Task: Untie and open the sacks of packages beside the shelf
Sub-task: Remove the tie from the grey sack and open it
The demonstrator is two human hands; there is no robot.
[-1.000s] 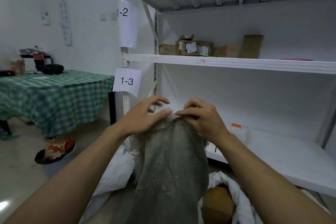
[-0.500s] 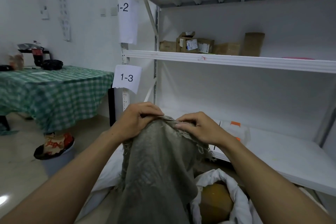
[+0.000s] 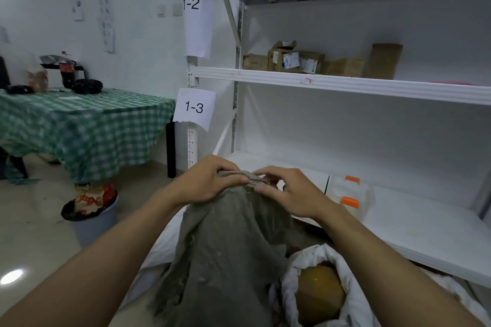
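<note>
Both hands meet at the bunched top of the grey woven sack point(image 3: 225, 247): left hand point(image 3: 204, 183) grips it, right hand point(image 3: 289, 194) pinches it, loosely curled.

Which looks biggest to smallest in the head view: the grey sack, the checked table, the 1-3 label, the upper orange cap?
1. grey sack and checked table: roughly alike in the picture; the sack is much nearer the camera, so I won't rank them.
2. 1-3 label.
3. upper orange cap.
</note>
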